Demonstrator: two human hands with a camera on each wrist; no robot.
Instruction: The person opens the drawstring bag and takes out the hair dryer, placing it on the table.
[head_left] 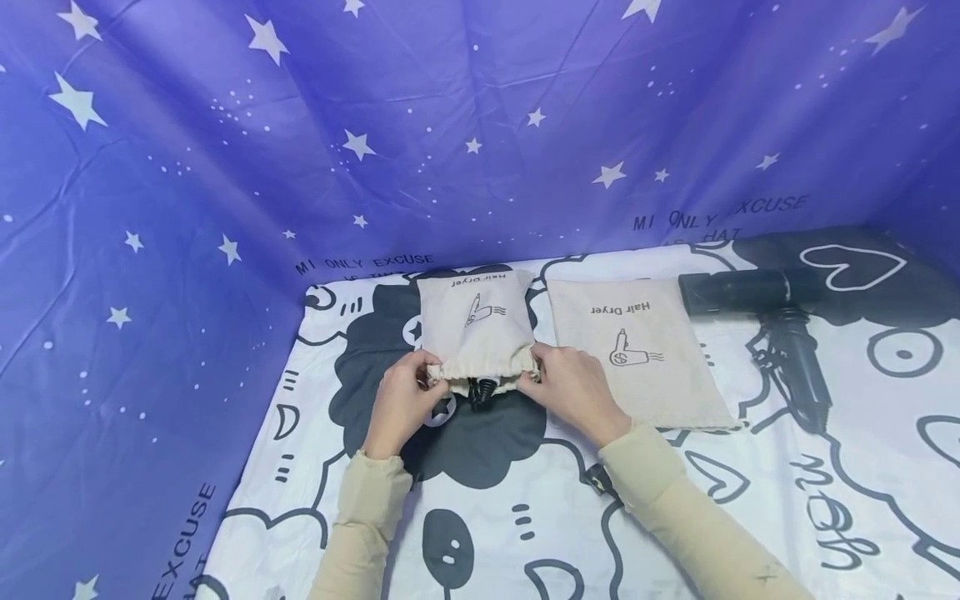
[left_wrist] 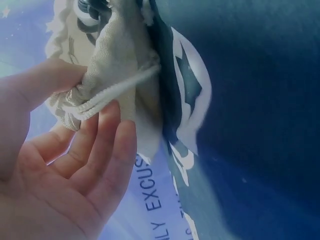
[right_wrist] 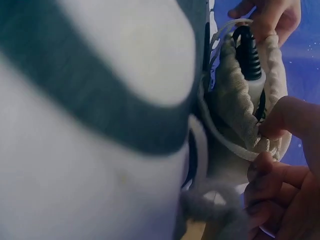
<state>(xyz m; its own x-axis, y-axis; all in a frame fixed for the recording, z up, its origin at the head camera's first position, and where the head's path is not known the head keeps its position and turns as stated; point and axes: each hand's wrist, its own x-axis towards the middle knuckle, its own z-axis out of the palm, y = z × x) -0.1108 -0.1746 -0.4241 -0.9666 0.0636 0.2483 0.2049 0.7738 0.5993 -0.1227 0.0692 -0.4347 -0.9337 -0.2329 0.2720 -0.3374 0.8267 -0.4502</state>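
Drawstring bag point(head_left: 477, 325) at frame centre; mouth pinched at its left end by the left hand point(head_left: 401, 402), at its right by the right hand point(head_left: 576, 387), thumbs nearly closed to fingers. Black ribbed cord sleeve point(head_left: 482, 393) exposed inside. Second bag point(head_left: 641, 383) laid right of centre, hair dryer point(head_left: 780, 292) farther right.

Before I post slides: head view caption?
Left hand and right hand pinch a fabric pouch at its mouth, black ribbed piece showing; second pouch and black hair dryer rightward.
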